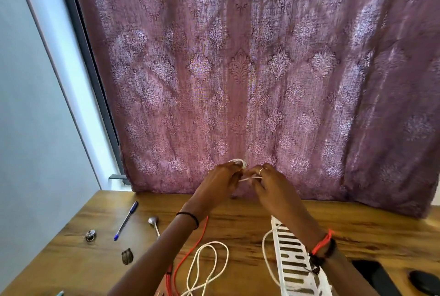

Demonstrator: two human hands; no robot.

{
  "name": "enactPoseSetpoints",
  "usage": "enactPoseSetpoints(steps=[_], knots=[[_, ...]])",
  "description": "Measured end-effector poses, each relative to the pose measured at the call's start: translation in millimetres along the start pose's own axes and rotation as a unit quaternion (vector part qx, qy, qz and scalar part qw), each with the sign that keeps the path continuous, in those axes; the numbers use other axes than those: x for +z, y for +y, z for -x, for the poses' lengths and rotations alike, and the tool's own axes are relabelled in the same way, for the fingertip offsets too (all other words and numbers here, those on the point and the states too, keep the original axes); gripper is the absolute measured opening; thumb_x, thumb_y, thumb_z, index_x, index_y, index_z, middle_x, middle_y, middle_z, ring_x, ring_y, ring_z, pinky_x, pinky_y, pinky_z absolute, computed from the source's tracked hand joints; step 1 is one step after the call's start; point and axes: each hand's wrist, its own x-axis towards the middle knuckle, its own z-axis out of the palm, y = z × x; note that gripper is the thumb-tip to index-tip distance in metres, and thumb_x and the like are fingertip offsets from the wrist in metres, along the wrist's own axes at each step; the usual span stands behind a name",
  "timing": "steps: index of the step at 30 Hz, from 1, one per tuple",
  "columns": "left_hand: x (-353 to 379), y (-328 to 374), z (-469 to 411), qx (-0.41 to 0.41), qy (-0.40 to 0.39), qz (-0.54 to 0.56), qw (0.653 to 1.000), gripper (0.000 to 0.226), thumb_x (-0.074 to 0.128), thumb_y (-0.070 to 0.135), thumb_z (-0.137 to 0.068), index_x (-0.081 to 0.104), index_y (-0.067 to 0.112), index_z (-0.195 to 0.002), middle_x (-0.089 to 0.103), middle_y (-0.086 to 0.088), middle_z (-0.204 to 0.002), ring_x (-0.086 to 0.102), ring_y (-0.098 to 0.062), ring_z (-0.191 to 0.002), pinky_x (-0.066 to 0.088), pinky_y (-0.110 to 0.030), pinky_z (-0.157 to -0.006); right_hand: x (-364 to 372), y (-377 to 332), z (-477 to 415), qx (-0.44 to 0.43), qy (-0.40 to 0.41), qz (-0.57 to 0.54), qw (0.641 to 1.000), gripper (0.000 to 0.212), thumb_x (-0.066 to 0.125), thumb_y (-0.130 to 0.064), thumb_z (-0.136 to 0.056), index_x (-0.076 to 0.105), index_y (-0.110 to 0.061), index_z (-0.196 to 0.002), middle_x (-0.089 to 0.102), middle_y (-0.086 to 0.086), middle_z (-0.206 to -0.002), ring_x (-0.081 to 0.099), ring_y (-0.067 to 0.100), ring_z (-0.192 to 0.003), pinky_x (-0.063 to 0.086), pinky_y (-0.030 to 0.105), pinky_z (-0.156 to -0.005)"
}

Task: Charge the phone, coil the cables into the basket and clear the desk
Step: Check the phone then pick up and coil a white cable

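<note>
Both hands are raised above the far side of the wooden desk (pixel 250 222), in front of the curtain. My left hand (pixel 220 180) holds a small coil of white cable (pixel 238 162) at its fingertips. My right hand (pixel 273 182) pinches a short straight stretch of the same cable (pixel 250 178) beside it. A loose white cable (pixel 207 267) loops on the desk under my left forearm, next to a red cable (pixel 190 248). A white slotted basket (pixel 292 262) lies under my right forearm. A black phone (pixel 376 276) lies at the right edge.
On the left part of the desk lie a blue pen (pixel 126 220), a metal spoon (pixel 154 223), a small metal clip (pixel 90 235) and a dark hair clip (pixel 127 256). A black round object (pixel 423 282) sits at the far right. A purple patterned curtain (pixel 262 69) hangs behind the desk.
</note>
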Motion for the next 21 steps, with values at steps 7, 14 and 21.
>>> enactPoseSetpoints(steps=[7, 14, 21], knots=[[-7, 2, 2, -0.094, -0.034, 0.211, 0.972, 0.025, 0.049, 0.009, -0.095, 0.057, 0.008, -0.072, 0.045, 0.013, -0.047, 0.039, 0.006, -0.046, 0.032, -0.016, -0.052, -14, 8, -9, -0.04, 0.028, -0.056, 0.997, 0.01, 0.057, -0.01, -0.09, 0.064, -0.008, -0.097, 0.055, 0.007, -0.1, 0.056, 0.016, -0.084, 0.04, 0.012, -0.073], [-13, 7, 6, -0.097, -0.07, 0.279, 0.953, 0.024, 0.048, 0.009, -0.096, 0.065, 0.022, -0.085, 0.045, 0.004, -0.058, 0.04, -0.001, -0.053, 0.033, -0.017, -0.054, -14, 8, -12, -0.071, 0.054, -0.078, 0.993, 0.023, 0.051, 0.003, -0.091, 0.069, -0.006, -0.103, 0.049, 0.013, -0.094, 0.05, 0.015, -0.084, 0.032, -0.002, -0.077], [-10, 7, 3, -0.204, -0.049, 0.455, 0.865, 0.023, 0.042, 0.001, -0.095, 0.063, -0.004, -0.101, 0.049, 0.012, -0.045, 0.043, 0.001, -0.041, 0.035, -0.009, -0.045, -5, 8, -13, -0.048, 0.117, -0.117, 0.985, 0.012, 0.058, -0.008, -0.09, 0.065, -0.008, -0.1, 0.063, 0.005, -0.097, 0.056, 0.01, -0.083, 0.034, 0.003, -0.071]])
